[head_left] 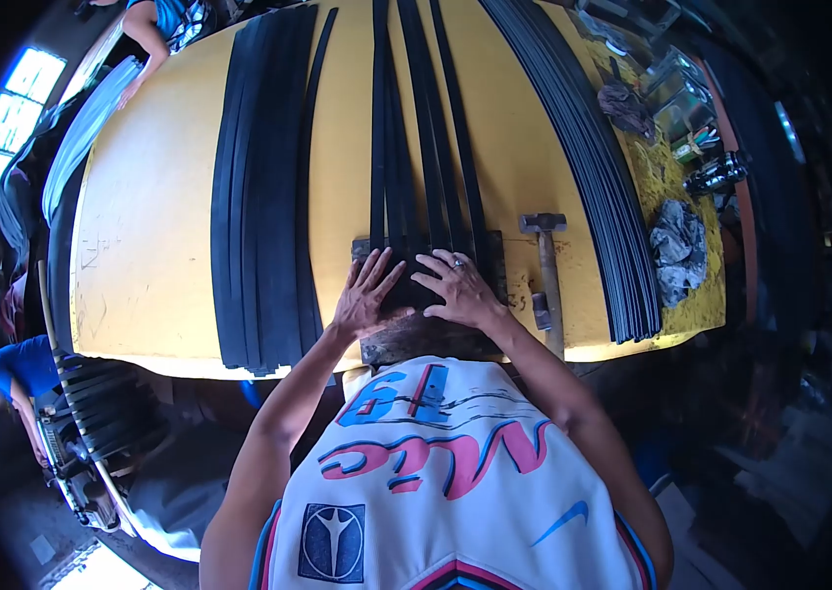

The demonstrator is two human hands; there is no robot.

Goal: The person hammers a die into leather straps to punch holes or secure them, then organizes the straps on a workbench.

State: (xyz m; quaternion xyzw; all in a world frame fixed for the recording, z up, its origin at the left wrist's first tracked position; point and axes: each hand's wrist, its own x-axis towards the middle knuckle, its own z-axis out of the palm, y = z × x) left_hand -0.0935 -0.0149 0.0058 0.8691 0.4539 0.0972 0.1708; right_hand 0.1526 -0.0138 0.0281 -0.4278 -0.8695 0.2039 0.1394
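Observation:
Several long black strips (426,128) run down the yellow table, their near ends on a dark board (426,339) at the table's front edge. My left hand (369,295) lies flat on the left side of these ends, fingers spread. On their right side rests my right hand (460,290), fingers also apart, with a ring on one finger. Neither hand is gripping anything. Just right of the board, a hammer (546,265) lies with its head away from me, and a smaller metal head (541,311) sits beside its handle.
Wide black strips (263,187) lie on the left of the yellow table (145,226); a thick stack of strips (598,187) lies on the right. Beyond it are a crumpled bag (678,254) and tools. One person's arm (147,44) reaches over the far left; another person (23,379) is lower left.

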